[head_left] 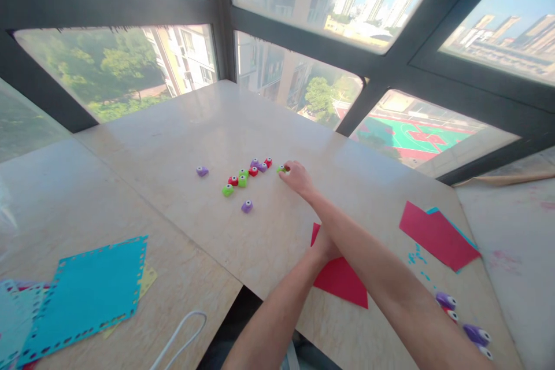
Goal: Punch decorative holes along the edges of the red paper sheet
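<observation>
My right hand (297,178) reaches out across the table, its fingers closed around a small green craft punch (281,169) with a white, eye-like button. Just left of it, several more small punches sit in a loose slanting row, among them a red punch (254,171) and a green punch (228,189). Two purple ones stand apart: one purple punch (202,171) at the left, another purple punch (247,206) nearer me. My left hand (328,241) lies over a sheet of red paper (344,284); my right forearm crosses above and hides its fingers.
A blue sheet (95,283) with holes punched along its edges lies at the left, over yellow paper. A white cord (184,324) curves nearby. At the right are red paper (437,234), blue paper bits (416,255) and several larger punches (476,334). Windows border the table.
</observation>
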Demonstrator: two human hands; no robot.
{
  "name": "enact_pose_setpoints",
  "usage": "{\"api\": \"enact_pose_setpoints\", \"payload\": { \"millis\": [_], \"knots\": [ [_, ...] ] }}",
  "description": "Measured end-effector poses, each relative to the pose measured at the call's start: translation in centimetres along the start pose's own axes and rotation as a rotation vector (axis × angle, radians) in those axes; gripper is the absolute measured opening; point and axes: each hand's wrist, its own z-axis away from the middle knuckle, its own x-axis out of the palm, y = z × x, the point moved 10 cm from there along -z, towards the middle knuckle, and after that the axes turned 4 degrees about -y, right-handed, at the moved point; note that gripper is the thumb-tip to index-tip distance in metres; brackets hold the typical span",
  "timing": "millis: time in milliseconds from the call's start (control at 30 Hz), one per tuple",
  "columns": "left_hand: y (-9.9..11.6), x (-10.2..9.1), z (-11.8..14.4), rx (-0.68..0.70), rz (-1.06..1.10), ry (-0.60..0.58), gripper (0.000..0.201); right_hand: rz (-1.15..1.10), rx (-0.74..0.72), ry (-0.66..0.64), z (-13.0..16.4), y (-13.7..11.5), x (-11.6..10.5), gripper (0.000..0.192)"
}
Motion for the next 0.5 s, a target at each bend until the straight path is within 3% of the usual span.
{"api": "enact_pose_setpoints", "payload": {
  "millis": [167,233,367,500],
  "knots": [
    [2.4,2.1,-0.2,0.190,-0.098,-0.248,0.017,-0.278,0.015,-0.024,4.9,3.6,-3.6,0.023],
    [3.0,2.1,-0.2,0.215,-0.181,-0.274,0.015,-0.660,0.042,0.015,8.4,5.6,-5.3,0.027],
    [3.7,1.9,0.0,0.255,-0.186,-0.281,0.012,-1.021,0.105,0.331,18.0,10.7,-9.4,0.027],
    [4.0,2.0,0.1,0.292,-0.162,-0.281,0.012,-0.918,0.208,0.579,27.5,16.0,-11.1,0.029]
  ]
}}
